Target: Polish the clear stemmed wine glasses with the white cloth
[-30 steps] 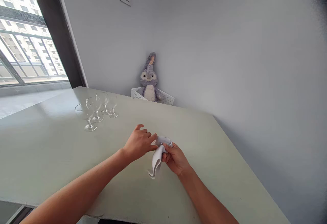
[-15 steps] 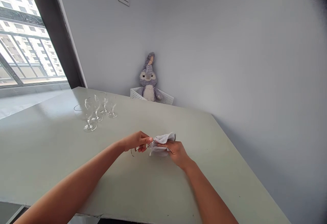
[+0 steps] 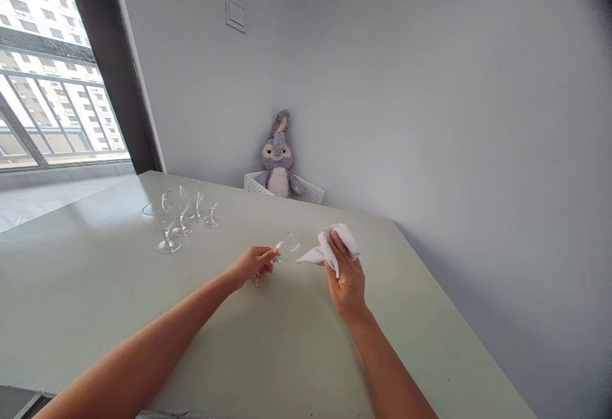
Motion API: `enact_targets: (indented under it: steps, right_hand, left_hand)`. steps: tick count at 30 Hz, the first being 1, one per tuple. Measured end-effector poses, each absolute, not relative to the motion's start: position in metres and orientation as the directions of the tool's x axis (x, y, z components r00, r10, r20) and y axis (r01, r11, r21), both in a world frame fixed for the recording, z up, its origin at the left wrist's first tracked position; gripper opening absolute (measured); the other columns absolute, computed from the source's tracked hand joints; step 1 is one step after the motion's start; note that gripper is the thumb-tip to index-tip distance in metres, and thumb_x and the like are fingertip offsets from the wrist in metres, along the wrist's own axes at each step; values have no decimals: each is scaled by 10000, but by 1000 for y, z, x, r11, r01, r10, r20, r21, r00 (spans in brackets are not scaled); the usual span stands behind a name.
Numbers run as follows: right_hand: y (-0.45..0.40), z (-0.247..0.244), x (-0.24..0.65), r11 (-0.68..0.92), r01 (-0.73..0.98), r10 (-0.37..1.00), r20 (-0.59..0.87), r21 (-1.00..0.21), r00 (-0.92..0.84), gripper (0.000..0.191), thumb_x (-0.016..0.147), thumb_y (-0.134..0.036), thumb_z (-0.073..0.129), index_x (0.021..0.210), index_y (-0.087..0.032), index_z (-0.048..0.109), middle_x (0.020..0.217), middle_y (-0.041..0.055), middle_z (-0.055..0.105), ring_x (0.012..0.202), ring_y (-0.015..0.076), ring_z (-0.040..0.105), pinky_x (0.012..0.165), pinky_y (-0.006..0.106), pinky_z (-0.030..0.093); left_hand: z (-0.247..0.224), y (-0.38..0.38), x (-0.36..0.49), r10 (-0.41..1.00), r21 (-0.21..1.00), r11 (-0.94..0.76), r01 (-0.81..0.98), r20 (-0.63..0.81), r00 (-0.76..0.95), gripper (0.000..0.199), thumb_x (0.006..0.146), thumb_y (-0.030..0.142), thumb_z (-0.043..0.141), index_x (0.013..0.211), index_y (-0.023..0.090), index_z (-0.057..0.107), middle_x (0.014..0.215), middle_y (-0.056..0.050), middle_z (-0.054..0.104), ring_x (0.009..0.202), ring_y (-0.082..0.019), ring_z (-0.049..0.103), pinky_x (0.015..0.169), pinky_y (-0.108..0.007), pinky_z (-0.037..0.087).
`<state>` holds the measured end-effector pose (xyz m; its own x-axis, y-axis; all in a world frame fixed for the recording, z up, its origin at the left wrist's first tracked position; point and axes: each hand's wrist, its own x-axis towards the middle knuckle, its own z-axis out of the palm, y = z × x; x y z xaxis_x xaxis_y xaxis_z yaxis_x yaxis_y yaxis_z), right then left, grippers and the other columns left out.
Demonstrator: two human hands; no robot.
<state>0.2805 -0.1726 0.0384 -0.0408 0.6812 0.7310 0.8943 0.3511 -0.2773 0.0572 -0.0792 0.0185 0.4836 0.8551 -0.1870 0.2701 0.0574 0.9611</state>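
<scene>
My left hand (image 3: 255, 264) is closed around the stem of a clear stemmed glass (image 3: 288, 244), which tilts with its bowl up and to the right. Part of the glass's foot shows below my fingers. A white cloth (image 3: 340, 243) is bunched in my right hand (image 3: 348, 282), with one corner trailing left toward the bowl. Cloth and glass look apart. Folds of the cloth hide some of my right fingertips.
Several clear stemmed glasses (image 3: 168, 243) stand upright at the left of the pale table (image 3: 268, 355). Behind the far edge, a grey plush toy (image 3: 278, 164) sits in a white perforated basket (image 3: 310, 194). Walls border the back and right; a window (image 3: 62, 87) is at the left.
My right hand has drawn the cloth up and to the right, off the glass. The bowl now shows uncovered, while my left hand stays on the stem. The view has tilted up slightly.
</scene>
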Motion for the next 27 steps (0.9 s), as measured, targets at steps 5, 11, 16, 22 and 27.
enact_targets:
  steps: [5,11,16,22,27]
  right_hand:
    - [-178,35,262,487,871,658,684,-68,-315,476,888,-344,364,1353,-257,313,1168,44,590,1181,277,413,1021,504,229]
    - [-179,27,243,574,815,700,565,-81,-437,438,871,-253,418,1308,-259,394,1167,21,590,1182,269,409,1045,524,181]
    - [-176,33,250,466,721,830,535,-512,-157,301,866,-240,403,1084,-223,610,1119,59,604,1018,218,531,893,396,399]
    - [-163,27,260,60,-98,976,37,-993,214,282,795,-400,487,802,-172,654,776,42,651,739,197,602,629,307,470]
    - [-164,19,244,34,-499,949,-128,-866,287,314,763,-472,503,831,-185,610,784,42,652,728,202,609,633,322,487]
  left_hand:
    - [18,-87,62,865,916,-101,388,-112,488,355,712,409,532,982,191,606,622,21,525,535,-96,435,499,-207,307]
    - [13,-106,71,801,573,-564,594,203,563,142,694,175,457,568,166,524,497,34,417,469,-77,338,476,-212,216]
    - [11,-117,74,578,319,-815,483,393,715,195,789,234,453,627,184,549,565,-13,517,517,-123,432,555,-245,283]
    - [7,-124,79,675,563,-715,414,403,617,348,797,334,501,1143,317,536,685,-7,611,610,-157,527,622,-255,349]
    - [7,-130,86,818,738,-535,410,334,468,416,780,360,517,1194,322,511,688,11,580,598,-134,491,613,-237,367]
